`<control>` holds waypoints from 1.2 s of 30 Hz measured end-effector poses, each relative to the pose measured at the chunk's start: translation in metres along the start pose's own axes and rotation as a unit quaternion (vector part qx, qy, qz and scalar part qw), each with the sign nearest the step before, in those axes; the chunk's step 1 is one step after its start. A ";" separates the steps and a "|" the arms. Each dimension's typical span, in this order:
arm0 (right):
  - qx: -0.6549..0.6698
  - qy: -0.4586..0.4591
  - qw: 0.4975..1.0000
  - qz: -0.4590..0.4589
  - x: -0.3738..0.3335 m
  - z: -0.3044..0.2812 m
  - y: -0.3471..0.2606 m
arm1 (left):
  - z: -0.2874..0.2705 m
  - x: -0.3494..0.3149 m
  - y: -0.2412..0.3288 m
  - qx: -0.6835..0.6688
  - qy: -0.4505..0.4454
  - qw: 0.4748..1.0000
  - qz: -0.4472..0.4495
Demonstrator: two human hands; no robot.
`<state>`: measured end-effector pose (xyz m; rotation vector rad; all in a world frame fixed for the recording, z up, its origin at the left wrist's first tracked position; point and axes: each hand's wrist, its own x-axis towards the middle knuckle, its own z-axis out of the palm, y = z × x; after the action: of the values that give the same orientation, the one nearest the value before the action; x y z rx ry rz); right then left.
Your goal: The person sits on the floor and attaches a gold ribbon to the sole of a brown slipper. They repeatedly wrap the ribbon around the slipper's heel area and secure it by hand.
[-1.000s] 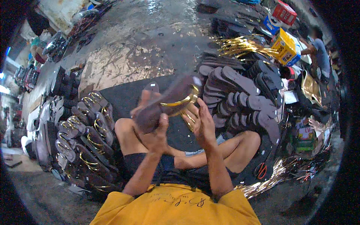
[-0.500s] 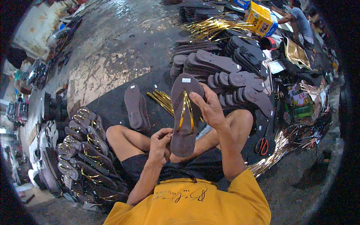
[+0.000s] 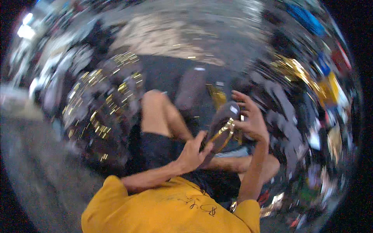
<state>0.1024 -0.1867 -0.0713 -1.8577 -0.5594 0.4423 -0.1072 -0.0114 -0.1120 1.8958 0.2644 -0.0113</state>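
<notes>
Close in front of my body, a dark brown flip-flop (image 3: 220,126) with a thin gold strap is tilted, its toe end pointing away to the right. My left hand (image 3: 193,153) is closed around its heel end, thumb along the edge. Beside the toe end, my right hand (image 3: 252,121) has its fingers spread, and the thumb lies close to the strap; blur hides whether it touches. A small white label (image 3: 234,110) shows near the toe. Beyond lie gold straps (image 3: 217,96) and a dark sole (image 3: 191,87) on a black mat.
At the left, a blurred heap of flip-flops with gold straps (image 3: 103,103) spreads beside my knee. Rows of dark soles (image 3: 278,110) stand at the right, with a bundle of gold strips (image 3: 297,73) and a yellow and blue box (image 3: 330,87) farther back.
The view has swung left, blurring everything. The flip-flop has gone from upright to tilted and lower. My left hand has taken its heel end, while my right hand's fingers have spread.
</notes>
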 end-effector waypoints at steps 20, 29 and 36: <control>-0.156 0.172 0.972 0.046 0.030 0.054 0.106 | -0.267 -0.093 -0.051 0.283 0.567 0.773 0.037; 0.101 0.077 0.991 -0.040 -0.048 0.041 -0.025 | -0.060 0.097 0.091 -0.193 0.045 0.979 0.052; 0.133 0.307 0.938 -0.086 -0.055 0.049 -0.041 | -0.053 0.084 0.110 -0.167 0.055 0.983 0.042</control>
<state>0.0236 -0.1692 -0.0476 -1.5562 -0.2158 -0.1812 -0.0110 0.0185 -0.0035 1.5725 0.2447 0.1836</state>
